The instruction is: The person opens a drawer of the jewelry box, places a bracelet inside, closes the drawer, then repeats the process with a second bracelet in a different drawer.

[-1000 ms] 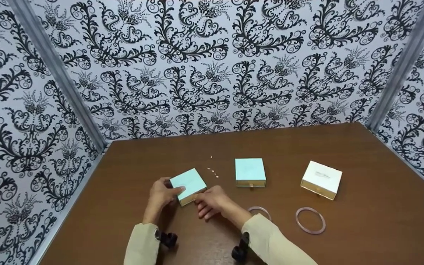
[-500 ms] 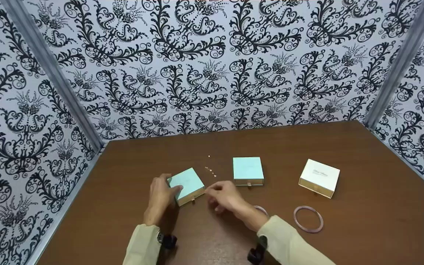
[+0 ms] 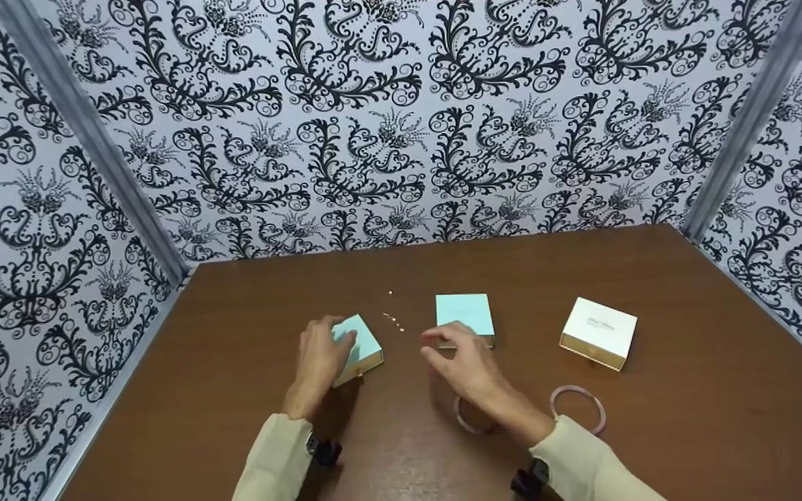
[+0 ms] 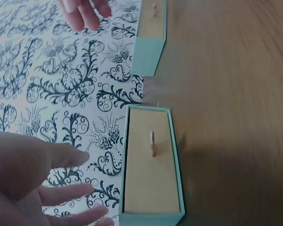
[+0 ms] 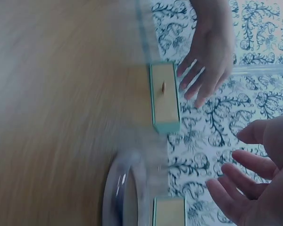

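Head: your left hand [image 3: 320, 353] over left box [image 3: 366, 342], nearer of two; box extends to right of fingers, long drawer front toward you, right end angled farther off. Your right hand [image 3: 467, 363] overlaps middle box [image 3: 458, 306] in sight; contact unclear.

Left wrist: left fingers spread, empty, gap to box; tab [image 4: 153, 143] untouched.

Right wrist: right fingers loosely bent, thumb apart, nothing held.

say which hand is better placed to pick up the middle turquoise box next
Probably the right hand: empty and open, it overlaps the middle turquoise box in the head view. The left hand, also empty, is by the left turquoise box, farther away.
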The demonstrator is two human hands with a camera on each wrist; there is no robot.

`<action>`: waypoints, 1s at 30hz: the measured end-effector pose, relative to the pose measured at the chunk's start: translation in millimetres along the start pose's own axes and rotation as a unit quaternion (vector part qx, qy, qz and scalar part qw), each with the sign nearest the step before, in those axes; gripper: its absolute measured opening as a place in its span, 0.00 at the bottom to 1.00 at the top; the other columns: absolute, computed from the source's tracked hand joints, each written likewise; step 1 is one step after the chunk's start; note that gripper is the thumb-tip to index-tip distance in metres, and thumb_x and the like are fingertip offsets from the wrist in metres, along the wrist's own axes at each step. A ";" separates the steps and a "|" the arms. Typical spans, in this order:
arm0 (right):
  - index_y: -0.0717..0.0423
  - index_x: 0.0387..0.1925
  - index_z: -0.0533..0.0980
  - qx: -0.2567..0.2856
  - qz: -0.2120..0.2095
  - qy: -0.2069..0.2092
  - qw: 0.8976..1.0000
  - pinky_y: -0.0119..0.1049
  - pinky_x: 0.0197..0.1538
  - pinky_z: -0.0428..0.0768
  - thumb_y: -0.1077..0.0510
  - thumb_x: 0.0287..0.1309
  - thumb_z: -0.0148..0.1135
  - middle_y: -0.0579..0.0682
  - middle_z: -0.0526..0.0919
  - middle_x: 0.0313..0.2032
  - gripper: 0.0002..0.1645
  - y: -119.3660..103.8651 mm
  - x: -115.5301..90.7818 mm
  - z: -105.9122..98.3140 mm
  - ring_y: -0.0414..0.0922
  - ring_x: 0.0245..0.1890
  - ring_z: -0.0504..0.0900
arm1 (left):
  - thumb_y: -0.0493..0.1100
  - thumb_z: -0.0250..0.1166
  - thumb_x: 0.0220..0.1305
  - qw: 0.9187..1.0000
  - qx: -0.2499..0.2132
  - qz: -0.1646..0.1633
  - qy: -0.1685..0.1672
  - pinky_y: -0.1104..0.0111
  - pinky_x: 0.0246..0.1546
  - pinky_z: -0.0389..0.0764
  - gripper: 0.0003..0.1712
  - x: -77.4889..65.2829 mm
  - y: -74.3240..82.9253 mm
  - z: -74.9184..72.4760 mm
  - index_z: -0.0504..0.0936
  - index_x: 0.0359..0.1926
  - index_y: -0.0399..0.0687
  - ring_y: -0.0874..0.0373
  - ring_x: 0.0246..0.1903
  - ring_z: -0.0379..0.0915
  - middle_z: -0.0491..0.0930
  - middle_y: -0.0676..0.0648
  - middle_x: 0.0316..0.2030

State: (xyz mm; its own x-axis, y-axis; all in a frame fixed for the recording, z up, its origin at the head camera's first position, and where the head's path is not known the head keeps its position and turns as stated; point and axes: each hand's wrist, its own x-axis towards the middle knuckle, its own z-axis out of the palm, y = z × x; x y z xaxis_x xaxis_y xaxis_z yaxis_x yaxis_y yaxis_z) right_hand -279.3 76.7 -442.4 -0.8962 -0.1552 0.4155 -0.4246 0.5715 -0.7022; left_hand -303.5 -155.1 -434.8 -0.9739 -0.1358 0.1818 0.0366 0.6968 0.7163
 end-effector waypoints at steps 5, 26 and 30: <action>0.54 0.44 0.85 -0.047 -0.051 0.049 0.996 0.48 0.55 0.78 0.61 0.55 0.72 0.51 0.84 0.47 0.14 10.2 -1.3 -7.8 0.50 0.50 0.79 | 0.44 0.64 0.69 0.999 0.001 0.045 -0.007 0.47 0.57 0.77 0.24 4.7 10.0 10.8 0.77 0.61 0.36 0.38 0.56 0.76 0.78 0.33 0.57; 0.57 0.57 0.81 -0.195 -0.118 0.037 0.973 0.65 0.62 0.72 0.55 0.48 0.79 0.62 0.74 0.66 0.32 40.7 -8.8 -43.5 0.65 0.66 0.70 | 0.56 0.72 0.60 0.988 -0.023 0.101 -0.112 0.40 0.69 0.65 0.55 16.5 57.0 61.6 0.51 0.79 0.48 0.33 0.74 0.54 0.55 0.29 0.74; 0.57 0.61 0.78 -0.192 -0.037 0.008 0.981 0.66 0.64 0.70 0.50 0.46 0.80 0.62 0.72 0.68 0.40 40.1 -8.1 -49.8 0.64 0.68 0.69 | 0.56 0.70 0.62 0.986 -0.033 0.106 -0.121 0.42 0.72 0.61 0.51 22.9 63.4 69.2 0.54 0.78 0.47 0.35 0.76 0.50 0.58 0.32 0.74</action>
State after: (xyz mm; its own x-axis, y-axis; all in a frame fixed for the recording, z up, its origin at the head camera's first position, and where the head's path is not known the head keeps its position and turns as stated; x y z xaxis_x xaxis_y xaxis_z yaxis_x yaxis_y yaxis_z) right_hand -282.7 141.0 -445.1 -0.8615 -0.1969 0.4680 -0.4061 0.8204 -0.4024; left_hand -339.1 -65.3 -431.9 -0.9674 0.1865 0.1714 0.2521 0.6428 0.7234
